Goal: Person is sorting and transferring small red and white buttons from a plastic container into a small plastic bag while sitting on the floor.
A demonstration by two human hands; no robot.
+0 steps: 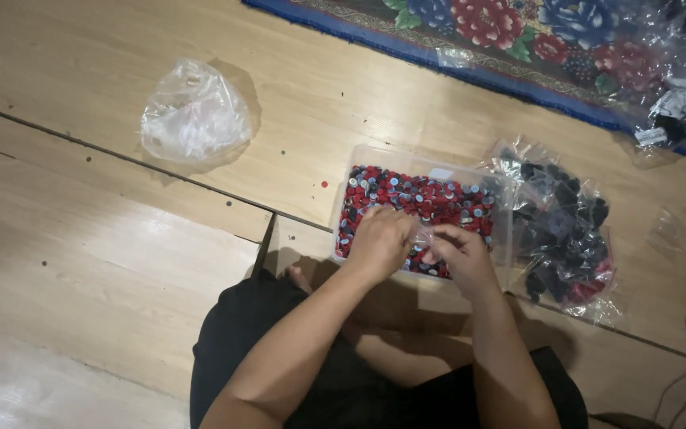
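- Both hands are meeting over the near edge of the clear tub (343,208) on the wooden floor (105,262).
- The left hand (380,241) and right hand (460,253) are pinching a small clear bag (424,237) between them, fingers closed on it (contents unclear).
- Red, blue and white buttons (414,195) are lying just beyond the fingers, nearer the left hand.

**A:** Off to the upper left, a crumpled clear plastic bag (194,113) sits alone on the wooden floor (81,238), well apart from everything else.

**B:** And along the top edge, a blue-bordered floral rug (510,36), red and blue blooms on it.

**A:** Right side, a clear bag of dark pieces (561,226), with more crinkled clear plastic (668,79) lying over the rug's corner.

**B:** A dark seam (121,156) crosses the boards.
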